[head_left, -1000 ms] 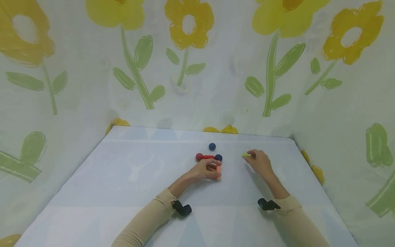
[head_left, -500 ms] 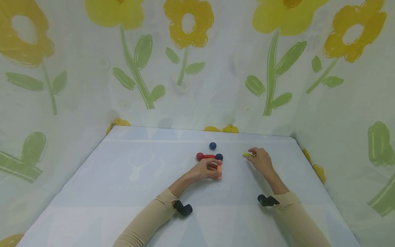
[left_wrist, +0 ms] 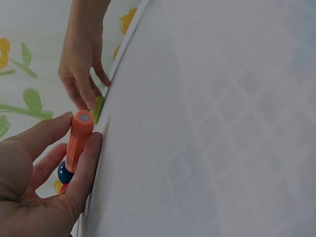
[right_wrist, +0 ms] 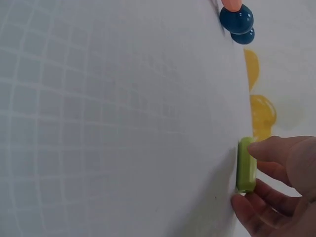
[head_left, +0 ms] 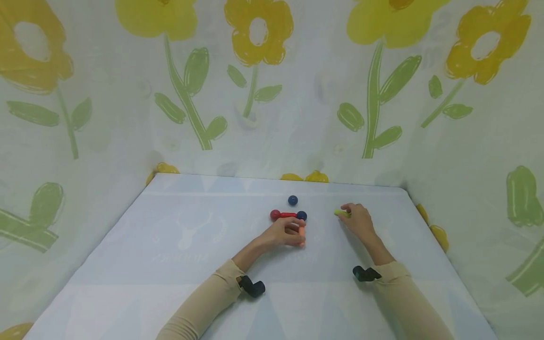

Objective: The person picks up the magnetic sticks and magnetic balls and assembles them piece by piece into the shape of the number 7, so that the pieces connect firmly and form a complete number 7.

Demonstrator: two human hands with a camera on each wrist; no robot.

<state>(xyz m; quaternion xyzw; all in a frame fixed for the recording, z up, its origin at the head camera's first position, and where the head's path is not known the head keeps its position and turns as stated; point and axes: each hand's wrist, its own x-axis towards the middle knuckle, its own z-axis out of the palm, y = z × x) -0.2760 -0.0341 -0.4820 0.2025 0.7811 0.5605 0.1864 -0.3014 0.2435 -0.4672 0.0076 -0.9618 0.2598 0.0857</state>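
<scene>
Flower-printed walls (head_left: 280, 141) frame a white counter (head_left: 170, 283) where the left hand (head_left: 278, 233) pinches an orange rod (head_left: 302, 234), a dark blue ball (head_left: 301, 215) at its 12 o'clock; a red rod (head_left: 288, 215) and red ball (head_left: 275, 215) extend toward 9. At that blue ball's 3 o'clock, the right hand (head_left: 360, 222) pinches a green rod (head_left: 340, 212). Light, steady grips keeping orange rod and ball aligned seem wise. Half a second on, little has visibly changed.

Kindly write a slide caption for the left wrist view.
Orange rod in the grip of the left hand, right hand holding a green rod beyond.
</scene>
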